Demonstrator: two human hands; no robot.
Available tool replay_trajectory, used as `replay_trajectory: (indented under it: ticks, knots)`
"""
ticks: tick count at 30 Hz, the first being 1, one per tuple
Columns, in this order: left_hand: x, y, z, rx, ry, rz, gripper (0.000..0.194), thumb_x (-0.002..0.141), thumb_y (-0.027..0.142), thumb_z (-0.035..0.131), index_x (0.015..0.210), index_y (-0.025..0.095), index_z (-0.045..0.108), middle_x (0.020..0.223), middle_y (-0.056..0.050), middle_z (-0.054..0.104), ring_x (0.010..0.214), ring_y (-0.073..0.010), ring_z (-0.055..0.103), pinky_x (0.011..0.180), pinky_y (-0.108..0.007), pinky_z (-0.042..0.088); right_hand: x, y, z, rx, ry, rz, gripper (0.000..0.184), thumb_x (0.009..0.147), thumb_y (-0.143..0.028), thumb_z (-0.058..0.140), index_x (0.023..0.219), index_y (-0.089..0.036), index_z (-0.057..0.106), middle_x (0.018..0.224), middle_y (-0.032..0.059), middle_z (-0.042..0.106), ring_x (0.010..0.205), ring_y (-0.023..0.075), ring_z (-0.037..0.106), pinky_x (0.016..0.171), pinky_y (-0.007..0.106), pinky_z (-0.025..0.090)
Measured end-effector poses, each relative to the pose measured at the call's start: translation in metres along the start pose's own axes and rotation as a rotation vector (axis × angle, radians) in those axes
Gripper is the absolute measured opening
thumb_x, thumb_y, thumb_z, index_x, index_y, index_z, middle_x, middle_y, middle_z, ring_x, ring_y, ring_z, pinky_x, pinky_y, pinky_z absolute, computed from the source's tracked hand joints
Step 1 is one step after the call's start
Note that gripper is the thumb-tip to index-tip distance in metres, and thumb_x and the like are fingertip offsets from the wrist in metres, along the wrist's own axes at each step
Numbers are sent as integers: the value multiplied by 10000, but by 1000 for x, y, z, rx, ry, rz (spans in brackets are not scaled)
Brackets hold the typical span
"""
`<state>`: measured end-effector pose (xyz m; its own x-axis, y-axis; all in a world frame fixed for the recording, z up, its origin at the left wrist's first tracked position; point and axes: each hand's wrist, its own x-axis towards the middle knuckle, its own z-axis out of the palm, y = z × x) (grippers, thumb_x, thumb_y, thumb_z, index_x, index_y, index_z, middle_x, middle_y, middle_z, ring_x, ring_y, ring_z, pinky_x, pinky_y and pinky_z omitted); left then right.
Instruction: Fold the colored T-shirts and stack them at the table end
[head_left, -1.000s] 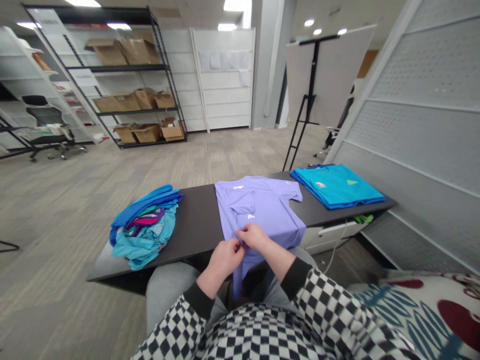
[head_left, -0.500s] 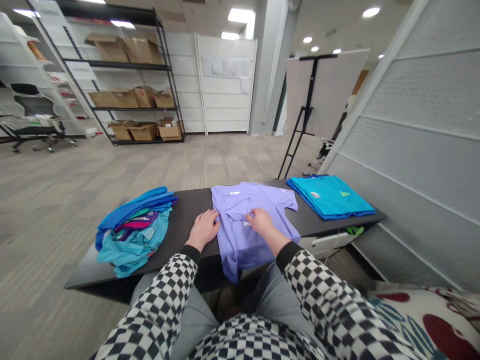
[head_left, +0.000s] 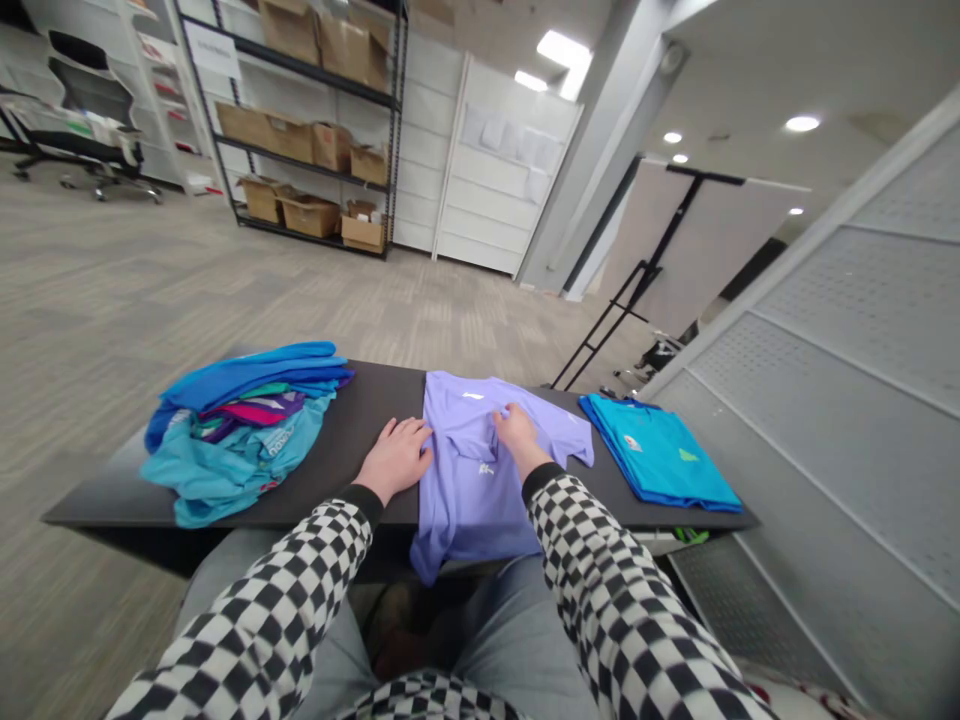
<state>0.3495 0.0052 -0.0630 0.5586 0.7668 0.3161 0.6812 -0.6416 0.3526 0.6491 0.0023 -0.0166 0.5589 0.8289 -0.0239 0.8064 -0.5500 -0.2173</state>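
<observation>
A light purple T-shirt (head_left: 472, 500) lies partly folded and wrinkled on the dark table, its lower end hanging over the near edge. My left hand (head_left: 394, 458) rests flat, fingers spread, on the tabletop with its fingertips touching the shirt's left side. On the upper middle of the shirt, my right hand (head_left: 516, 432) has thumb and fingers pinched together on a raised fold of the cloth. A small white print shows just below that fold.
A loose heap of blue and teal clothes (head_left: 240, 430) covers the left of the table (head_left: 379, 395). To the right lies a neat stack of folded blue shirts (head_left: 667, 455). Beyond stand an easel board (head_left: 675, 240), a shelf with cardboard boxes (head_left: 307, 215) and a grey panel (head_left: 847, 400).
The view has tilted. My right hand has moved slightly farther up the shirt, with the pinched fold shifting along. My left hand stays at the shirt's left edge.
</observation>
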Motion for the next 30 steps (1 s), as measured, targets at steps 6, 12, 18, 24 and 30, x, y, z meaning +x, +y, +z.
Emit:
replay_trajectory:
  ticks: [6,12,18,24,30]
  knots:
    - [1,0,1,6,-4,-13,458,1039,328,556,1460,245,717,1637,-144,629,1574,-343,514,1384,-595,260,27,1,-6,-39,-9,-123,309,1087,-356,561,1191,-236,826,1269,127,826,1199,277,761,1024,353,551]
    - [3,1,1,19,-19,-23,472,1016,319,580,1465,243,703,1639,-142,627,1579,-345,503,1386,-581,256,46,10,-19,-47,19,-145,342,1109,-336,513,1194,-214,821,1253,137,824,1163,277,748,1015,352,545]
    - [2,-1,2,-4,-8,-13,485,1030,366,575,1475,220,703,1645,-163,618,1575,-366,502,1381,-604,250,45,10,-18,-52,31,-94,387,1135,-317,455,1255,-170,792,1234,182,812,1168,301,741,1030,393,541]
    - [3,-2,5,-19,-22,-21,564,1042,442,587,1564,239,658,1695,-165,570,1592,-381,485,1378,-615,243,26,1,-19,-29,28,-101,391,1118,-275,484,1381,-173,755,1385,192,766,1257,314,718,1075,408,524]
    - [4,-2,5,1,-46,-31,549,1055,457,562,1554,256,671,1707,-143,563,1611,-366,457,1382,-598,222,-57,-10,-21,82,35,-303,303,1120,-381,553,1157,-211,802,1125,94,828,1063,236,752,921,298,521]
